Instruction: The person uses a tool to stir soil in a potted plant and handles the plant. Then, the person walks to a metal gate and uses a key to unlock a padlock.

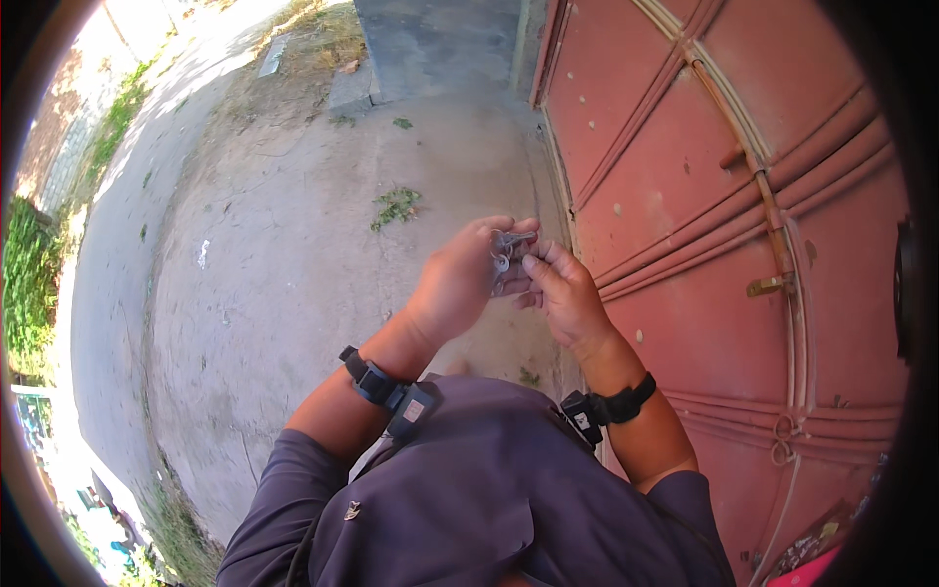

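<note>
In front of my chest both hands meet over a bunch of keys [502, 262] on a ring. My left hand [458, 279] is curled around the bunch, and several metal keys show against its fingers. From the other side my right hand [565, 292] closes on the same bunch, its thumb and fingers pinching at the keys. Which single key it grips is too small to tell. To my right, a brass-coloured padlock [766, 286] hangs at the bolt of a red metal gate [685, 323], apart from both hands.
A long rusty bolt rod [773, 210] runs along the gate, with raised bars across its panels. Dusty concrete ground [284, 264] spreads to my left, with a small weed patch [396, 206] ahead. A grey wall [445, 49] stands at the far end. Black bands with small boxes circle both forearms.
</note>
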A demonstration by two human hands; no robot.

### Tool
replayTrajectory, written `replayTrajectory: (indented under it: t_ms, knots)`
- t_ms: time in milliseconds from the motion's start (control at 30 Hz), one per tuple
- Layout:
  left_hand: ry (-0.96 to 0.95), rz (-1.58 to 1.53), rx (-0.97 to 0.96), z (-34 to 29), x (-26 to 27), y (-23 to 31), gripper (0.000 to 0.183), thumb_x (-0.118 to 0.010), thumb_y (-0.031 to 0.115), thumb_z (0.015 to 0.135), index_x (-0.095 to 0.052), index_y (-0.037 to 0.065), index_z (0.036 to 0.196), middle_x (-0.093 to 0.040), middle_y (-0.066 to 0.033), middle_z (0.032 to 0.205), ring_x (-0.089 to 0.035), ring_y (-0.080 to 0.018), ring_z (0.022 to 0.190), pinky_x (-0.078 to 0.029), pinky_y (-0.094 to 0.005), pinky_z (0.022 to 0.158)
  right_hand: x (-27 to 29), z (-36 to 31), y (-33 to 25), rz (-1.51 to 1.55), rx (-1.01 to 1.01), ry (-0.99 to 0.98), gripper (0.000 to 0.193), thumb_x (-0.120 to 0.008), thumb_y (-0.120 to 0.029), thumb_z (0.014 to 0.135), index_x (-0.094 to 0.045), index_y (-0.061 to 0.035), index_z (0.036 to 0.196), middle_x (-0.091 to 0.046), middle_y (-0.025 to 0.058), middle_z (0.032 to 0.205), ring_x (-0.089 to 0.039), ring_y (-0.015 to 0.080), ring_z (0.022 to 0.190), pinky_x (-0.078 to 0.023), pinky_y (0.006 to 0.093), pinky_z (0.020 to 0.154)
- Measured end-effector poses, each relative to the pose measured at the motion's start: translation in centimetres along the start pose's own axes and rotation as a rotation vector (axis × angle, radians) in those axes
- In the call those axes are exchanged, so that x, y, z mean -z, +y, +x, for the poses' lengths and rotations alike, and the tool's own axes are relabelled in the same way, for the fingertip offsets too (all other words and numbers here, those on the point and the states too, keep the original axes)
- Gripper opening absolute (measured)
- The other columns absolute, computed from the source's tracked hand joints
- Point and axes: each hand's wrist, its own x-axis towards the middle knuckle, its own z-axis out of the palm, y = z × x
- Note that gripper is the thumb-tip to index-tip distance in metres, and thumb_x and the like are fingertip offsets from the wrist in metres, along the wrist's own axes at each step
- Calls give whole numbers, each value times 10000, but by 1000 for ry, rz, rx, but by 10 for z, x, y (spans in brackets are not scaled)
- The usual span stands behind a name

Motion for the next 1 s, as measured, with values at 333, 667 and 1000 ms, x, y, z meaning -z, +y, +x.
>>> replayTrajectory:
  t_ms: [333, 667, 1000]
  knots:
    - [-59, -133, 10, 6, 4, -3, 429, -374, 246, 958, -343, -1, 1307, -423, -174, 1347, -491, -341, 1143, -439, -452, 905, 5, 2, -3, 58, -7, -8, 142, -445, -152, 960, -527, -84, 1055, -645, 59, 928, -654, 179, 805, -479, 259, 654]
    - [0, -189, -1, 8, 3, -3, 491, -425, 260, 945, -320, 6, 1352, -419, -161, 1349, -504, -287, 1091, -426, -405, 867, 7, 7, 0, -11, 94, 34, 105, -461, -61, 932, -488, -84, 1031, -613, 54, 993, -640, 148, 819, -479, 237, 643]
    - [14, -128, -66, 7, 12, -12, 532, -437, 281, 943, -306, 8, 1380, -403, -132, 1366, -479, -227, 1100, -416, -353, 833, -3, 3, -6, -211, 152, -25, 129, -574, -70, 884, -560, -34, 1007, -619, 37, 933, -614, 96, 780, -487, 221, 640]
